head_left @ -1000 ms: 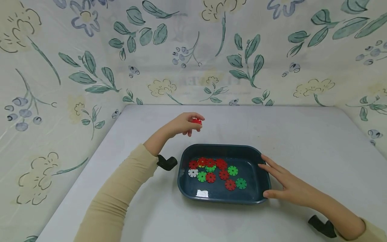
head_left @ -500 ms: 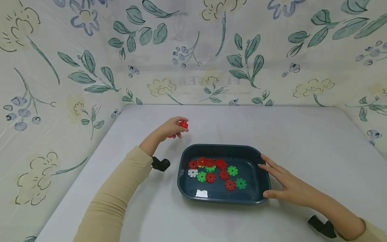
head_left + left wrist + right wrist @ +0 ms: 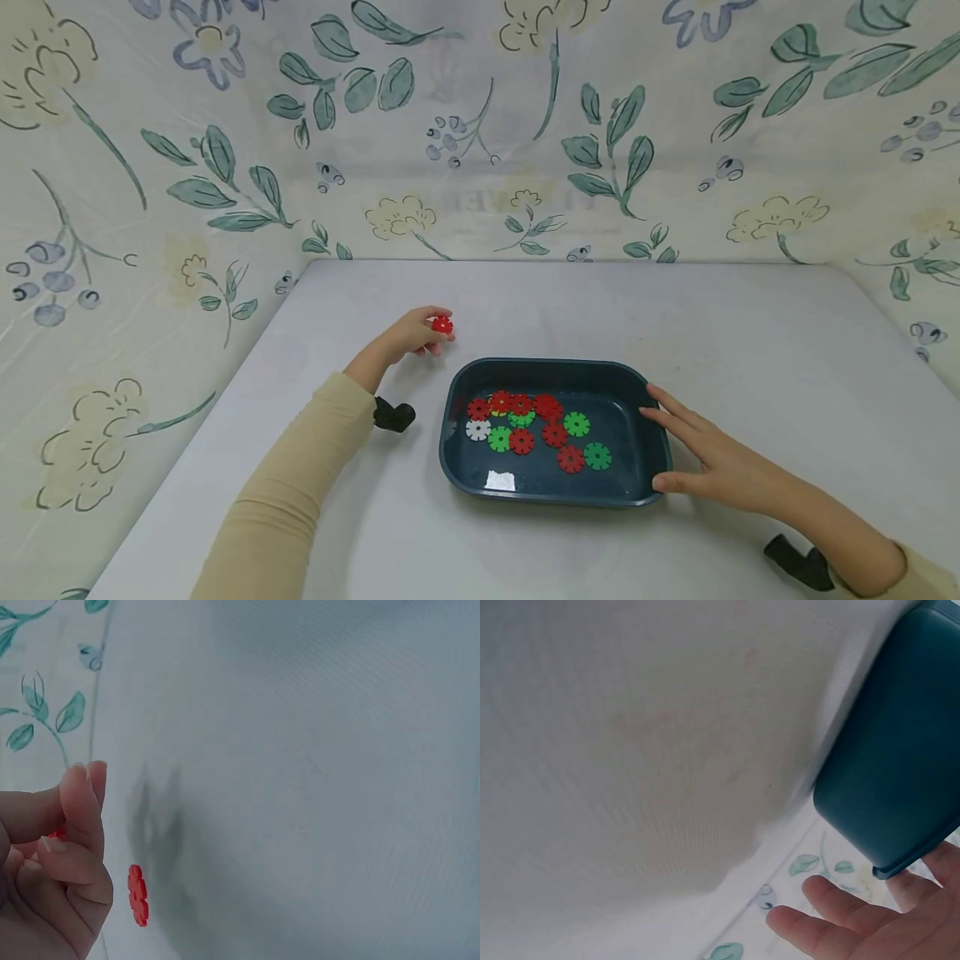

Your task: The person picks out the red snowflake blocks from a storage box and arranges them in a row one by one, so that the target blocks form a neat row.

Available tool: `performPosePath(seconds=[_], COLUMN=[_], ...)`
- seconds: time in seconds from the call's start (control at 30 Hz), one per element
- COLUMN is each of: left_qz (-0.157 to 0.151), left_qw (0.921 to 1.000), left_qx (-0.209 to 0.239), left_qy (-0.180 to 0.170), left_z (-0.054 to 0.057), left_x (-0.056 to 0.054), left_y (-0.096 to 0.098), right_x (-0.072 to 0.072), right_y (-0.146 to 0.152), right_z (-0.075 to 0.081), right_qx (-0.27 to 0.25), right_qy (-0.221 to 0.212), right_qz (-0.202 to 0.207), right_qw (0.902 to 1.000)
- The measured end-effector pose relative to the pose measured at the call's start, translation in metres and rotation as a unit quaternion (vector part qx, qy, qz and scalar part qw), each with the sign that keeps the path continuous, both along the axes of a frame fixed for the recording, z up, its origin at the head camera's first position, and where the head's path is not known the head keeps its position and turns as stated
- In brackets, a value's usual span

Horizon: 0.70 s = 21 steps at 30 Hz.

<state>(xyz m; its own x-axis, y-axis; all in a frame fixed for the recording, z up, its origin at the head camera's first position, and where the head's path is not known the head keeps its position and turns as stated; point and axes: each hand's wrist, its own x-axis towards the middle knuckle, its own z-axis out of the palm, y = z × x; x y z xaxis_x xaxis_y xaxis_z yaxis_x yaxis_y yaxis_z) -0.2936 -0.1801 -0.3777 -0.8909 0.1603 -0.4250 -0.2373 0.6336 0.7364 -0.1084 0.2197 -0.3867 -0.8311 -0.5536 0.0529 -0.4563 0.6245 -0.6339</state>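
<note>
My left hand (image 3: 411, 333) is over the white table, beyond the tray's far left corner. Thumb and fingers pinch a red notched plastic disc (image 3: 442, 324), mostly hidden by the fingers in the left wrist view. A second red disc (image 3: 138, 895) lies on the table beside that hand in the left wrist view. My right hand (image 3: 716, 467) touches the right end of the dark blue tray (image 3: 555, 493) with extended, spread fingers. Inside the tray, to the left and middle, lie several red discs (image 3: 571, 459), green discs (image 3: 597, 456) and a white disc (image 3: 478, 430), some overlapping.
The white table (image 3: 750, 333) runs back to a wall covering (image 3: 480, 167) with a printed flower and leaf pattern. The same covering stands along the left side. Black wrist mounts (image 3: 394, 414) stick out from both forearms.
The left hand has moved left and a little nearer, carrying the red disc. Red showing under that hand half a second ago is hidden now. Right hand and tray stay put.
</note>
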Motion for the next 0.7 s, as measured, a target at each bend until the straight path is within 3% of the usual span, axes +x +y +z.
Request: performPosePath(seconds=[0.27, 0.43, 0.6, 0.7], left_qz=[-0.009, -0.023, -0.058, -0.06], left_qw=[0.9997, 0.9969, 0.9824, 0.9757], left_qx=[-0.017, -0.052, -0.126, -0.151], left_qy=[0.017, 0.055, 0.126, 0.147], left_z=[-0.015, -0.02, -0.026, -0.027], left_x=[-0.002, -0.002, -0.004, -0.003], left_y=[-0.001, 0.002, 0.0, -0.001], right_x=[0.0, 0.0, -0.001, -0.001], right_y=[0.001, 0.001, 0.0, 0.001], right_z=[0.0, 0.0, -0.001, -0.001], right_qx=[0.002, 0.003, 0.005, 0.004], right_qy=[-0.003, -0.005, -0.002, 0.0], right_qz=[-0.001, -0.001, -0.002, -0.005], right_qw=[1.0, 1.0, 1.0, 1.0])
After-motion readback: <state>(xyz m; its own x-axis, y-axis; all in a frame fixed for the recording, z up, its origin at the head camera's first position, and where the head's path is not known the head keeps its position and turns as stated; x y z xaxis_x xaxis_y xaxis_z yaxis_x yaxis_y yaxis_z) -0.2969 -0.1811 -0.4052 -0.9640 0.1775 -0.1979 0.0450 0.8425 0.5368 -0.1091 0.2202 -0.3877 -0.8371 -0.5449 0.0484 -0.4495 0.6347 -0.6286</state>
